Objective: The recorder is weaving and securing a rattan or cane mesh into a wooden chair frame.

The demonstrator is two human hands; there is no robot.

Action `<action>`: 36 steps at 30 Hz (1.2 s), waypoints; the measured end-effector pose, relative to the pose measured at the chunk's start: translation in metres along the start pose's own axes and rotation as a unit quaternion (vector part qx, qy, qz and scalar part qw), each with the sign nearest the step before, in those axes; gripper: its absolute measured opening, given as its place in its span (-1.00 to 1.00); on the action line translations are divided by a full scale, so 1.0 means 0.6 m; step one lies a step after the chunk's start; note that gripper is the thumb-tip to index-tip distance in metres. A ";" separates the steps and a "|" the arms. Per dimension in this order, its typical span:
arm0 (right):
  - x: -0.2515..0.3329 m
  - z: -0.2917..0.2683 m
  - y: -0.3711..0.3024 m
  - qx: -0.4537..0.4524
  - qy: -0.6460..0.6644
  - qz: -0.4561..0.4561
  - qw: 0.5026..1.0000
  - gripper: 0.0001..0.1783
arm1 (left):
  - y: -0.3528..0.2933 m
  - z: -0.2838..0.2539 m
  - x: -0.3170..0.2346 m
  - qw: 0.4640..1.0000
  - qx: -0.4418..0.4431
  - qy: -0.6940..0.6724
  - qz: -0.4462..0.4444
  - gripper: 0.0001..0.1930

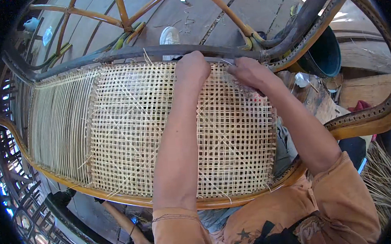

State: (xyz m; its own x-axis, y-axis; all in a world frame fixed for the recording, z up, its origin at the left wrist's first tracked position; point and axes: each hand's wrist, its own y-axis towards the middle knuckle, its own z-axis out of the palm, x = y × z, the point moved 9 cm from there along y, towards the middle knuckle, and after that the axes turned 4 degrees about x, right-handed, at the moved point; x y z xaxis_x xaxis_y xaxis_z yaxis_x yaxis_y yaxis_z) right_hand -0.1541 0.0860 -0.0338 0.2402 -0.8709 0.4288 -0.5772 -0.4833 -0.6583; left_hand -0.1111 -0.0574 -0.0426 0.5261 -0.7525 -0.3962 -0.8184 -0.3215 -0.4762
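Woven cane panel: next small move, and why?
Perhaps the right hand should ease the thin pale strip snug along the far edge of the woven cane panel while the left hand steadies it: both hands are at that edge, by the dark rail, and the strip shows between them.

The straw-coloured rectangular cane panel (pixel 128 126) is latticed and striped; the curved wooden rail (pixel 133 201) is coloured honey-orange.

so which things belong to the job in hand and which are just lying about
In the job:
woven panel, left hand and right hand at far edge
curved frame around it

Apparently lying about:
bucket
crumpled plastic
strand bundle, possibly spare
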 end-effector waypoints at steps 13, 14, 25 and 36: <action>0.018 0.020 0.042 0.094 -0.223 -0.142 0.960 -0.72 | 0.001 0.001 0.005 1.000 -0.002 0.009 -0.004 -0.75; 0.026 0.025 0.042 0.107 -0.272 -0.197 0.936 -0.73 | 0.002 0.004 0.005 1.000 0.004 0.010 0.003 -0.74; 0.017 0.054 0.053 0.208 -0.306 -0.232 0.900 -0.73 | -0.016 0.001 -0.009 0.999 -0.032 0.020 0.013 -0.74; 0.028 0.041 0.038 0.134 -0.350 -0.304 0.876 -0.77 | -0.009 -0.008 -0.015 0.999 0.028 0.010 -0.042 -0.75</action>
State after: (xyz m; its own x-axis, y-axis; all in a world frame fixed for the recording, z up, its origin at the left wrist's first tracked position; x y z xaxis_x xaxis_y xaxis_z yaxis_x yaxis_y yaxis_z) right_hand -0.1440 0.0580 -0.0571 0.9138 -0.2402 0.3277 0.0060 -0.7985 -0.6020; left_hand -0.1122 -0.0518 -0.0329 0.5864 -0.7364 -0.3374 -0.7574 -0.3507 -0.5508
